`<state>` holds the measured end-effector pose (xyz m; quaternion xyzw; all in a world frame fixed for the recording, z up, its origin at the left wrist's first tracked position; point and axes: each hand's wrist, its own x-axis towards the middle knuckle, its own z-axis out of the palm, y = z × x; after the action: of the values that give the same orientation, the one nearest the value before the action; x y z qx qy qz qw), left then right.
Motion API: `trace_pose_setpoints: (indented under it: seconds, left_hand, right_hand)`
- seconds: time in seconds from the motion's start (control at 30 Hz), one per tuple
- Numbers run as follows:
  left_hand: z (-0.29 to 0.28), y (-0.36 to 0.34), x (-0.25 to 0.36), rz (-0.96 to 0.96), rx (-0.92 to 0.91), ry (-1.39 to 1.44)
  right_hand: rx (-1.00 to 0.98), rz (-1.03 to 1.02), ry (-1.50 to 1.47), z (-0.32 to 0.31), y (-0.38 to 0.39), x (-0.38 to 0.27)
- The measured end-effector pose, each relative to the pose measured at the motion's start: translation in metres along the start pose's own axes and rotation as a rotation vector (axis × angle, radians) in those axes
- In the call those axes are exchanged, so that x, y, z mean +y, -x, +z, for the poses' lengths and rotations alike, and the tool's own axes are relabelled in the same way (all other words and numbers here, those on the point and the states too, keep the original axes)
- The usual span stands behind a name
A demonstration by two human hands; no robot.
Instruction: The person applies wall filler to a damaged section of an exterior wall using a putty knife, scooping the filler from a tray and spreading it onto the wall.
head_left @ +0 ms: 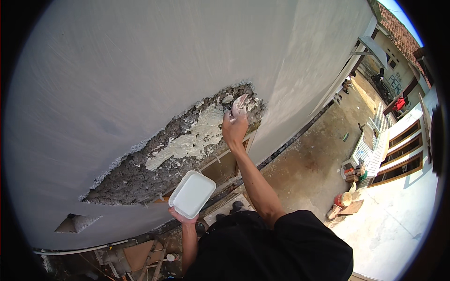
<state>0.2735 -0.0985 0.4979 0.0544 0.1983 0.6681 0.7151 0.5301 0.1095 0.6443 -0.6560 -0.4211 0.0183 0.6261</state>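
Observation:
A long, broken patch (pixel 122 180) of rough grey masonry cuts across the smooth grey wall (pixel 164 61). Cream-white filler (pixel 187 143) is spread unevenly along its middle. My right hand (pixel 236 125) is at the upper right end of the patch, its fingers closed on a small flat scraper (pixel 240 103) smeared white. The scraper's edge lies against or very near the rough surface; I cannot tell which. Lower down, my left hand (pixel 183 216) grips the near end of a white rectangular tub (pixel 193 193). The tub is tilted below the patch, and its white inside faces up.
A smaller gouge (pixel 75 224) marks the wall at lower left. Boards and debris (pixel 140 255) lie on the ground below it. A wood-framed opening (pixel 225 166) sits under the patch. Across the concrete yard (pixel 300 182) stand a bucket (pixel 343 200) and a white building (pixel 398 210).

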Motion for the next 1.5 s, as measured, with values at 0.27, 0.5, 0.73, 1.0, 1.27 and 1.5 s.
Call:
trace_pose_setpoints:
  seconds: [0.27,0.5,0.73,1.0,1.27,1.5]
  left_hand:
    - [-0.002,-0.005,-0.002,-0.019,-0.036,0.039]
    - [-0.001,-0.001,-0.002,-0.004,-0.011,0.025]
    - [0.009,-0.007,-0.004,-0.018,-0.026,0.003]
    - [0.026,-0.014,-0.008,-0.006,-0.076,-0.014]
    - [0.033,-0.020,-0.016,0.007,-0.078,0.008]
    - [0.028,-0.019,-0.027,0.046,-0.016,0.021]
  right_hand:
    - [-0.159,-0.168,0.011,-0.014,0.020,-0.039]
    - [-0.055,-0.041,-0.059,-0.067,0.023,0.017]
    - [-0.055,0.372,-0.085,-0.074,0.004,0.098]
    - [-0.105,0.245,-0.214,-0.040,-0.014,0.030]
    - [-0.102,0.064,-0.186,-0.026,-0.010,0.000]
    - [-0.164,-0.152,-0.152,-0.039,0.003,-0.031]
